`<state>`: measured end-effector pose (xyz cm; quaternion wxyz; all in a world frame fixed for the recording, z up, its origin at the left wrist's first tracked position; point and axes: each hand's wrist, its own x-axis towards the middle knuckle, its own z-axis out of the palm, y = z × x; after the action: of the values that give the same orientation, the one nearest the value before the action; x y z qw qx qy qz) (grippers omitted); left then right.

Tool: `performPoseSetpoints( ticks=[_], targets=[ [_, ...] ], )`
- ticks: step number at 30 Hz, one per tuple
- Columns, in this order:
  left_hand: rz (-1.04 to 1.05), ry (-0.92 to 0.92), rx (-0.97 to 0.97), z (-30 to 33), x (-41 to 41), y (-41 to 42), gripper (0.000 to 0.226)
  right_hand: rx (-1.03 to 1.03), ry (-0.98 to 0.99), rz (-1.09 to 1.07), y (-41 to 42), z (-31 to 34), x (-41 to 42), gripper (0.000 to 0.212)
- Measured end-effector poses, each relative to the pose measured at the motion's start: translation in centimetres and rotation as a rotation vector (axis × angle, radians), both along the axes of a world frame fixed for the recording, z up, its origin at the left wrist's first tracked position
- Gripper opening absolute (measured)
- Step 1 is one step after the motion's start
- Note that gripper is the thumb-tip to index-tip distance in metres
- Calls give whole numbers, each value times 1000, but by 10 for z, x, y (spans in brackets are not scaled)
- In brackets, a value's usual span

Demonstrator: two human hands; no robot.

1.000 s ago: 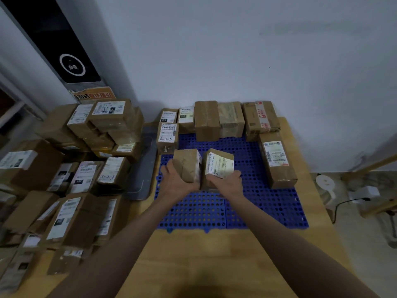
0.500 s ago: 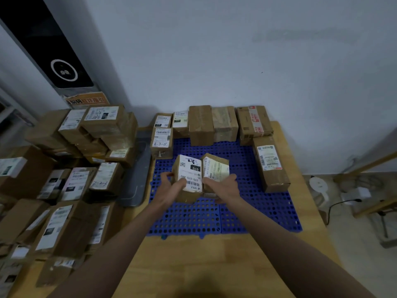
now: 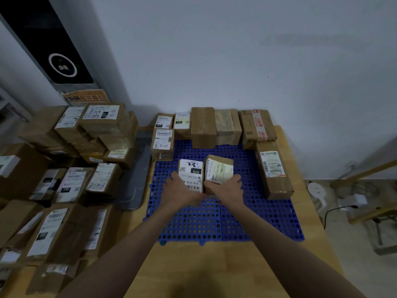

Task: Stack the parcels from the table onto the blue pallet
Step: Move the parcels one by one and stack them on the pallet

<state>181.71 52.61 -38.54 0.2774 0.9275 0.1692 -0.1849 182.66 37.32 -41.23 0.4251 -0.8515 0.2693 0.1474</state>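
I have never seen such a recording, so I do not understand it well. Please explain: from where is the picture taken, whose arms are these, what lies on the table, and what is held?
There is no machine here. A person wears a camera on the head, so the picture looks forward and down along that person's own bare arms.

In front is a wooden table with a blue pallet on it. Several brown parcels already stand along the pallet's far and right edges. To the left is a big pile of parcels still waiting.

The left hand holds a parcel with a white label. The right hand holds a parcel with a yellowish label. The two parcels are side by side over the middle of the pallet. Whether they already rest on it, I cannot tell.
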Motion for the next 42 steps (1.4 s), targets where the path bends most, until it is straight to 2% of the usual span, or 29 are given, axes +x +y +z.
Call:
performPoseSetpoints(
  ticks=[13,19,25,36,39,42],
  targets=[
    [142,-45,-42,-22,22,51,134,-42,11,118,52,-9,39,104],
    [191,-14,-35,-32,42,97,116,-121,-115,205,77,-3,96,98],
    [209,8,-22,-41,65,127,121,-143,-175,252,108,-6,152,93],
    [136,-3,36,-62,85,136,113,-90,-137,135,124,-28,196,92],
    [125,15,39,-65,83,135,112,-128,-148,140,124,-29,199,96],
    [124,30,34,-68,80,132,114,-264,-173,134,126,-31,197,98]
  ],
)
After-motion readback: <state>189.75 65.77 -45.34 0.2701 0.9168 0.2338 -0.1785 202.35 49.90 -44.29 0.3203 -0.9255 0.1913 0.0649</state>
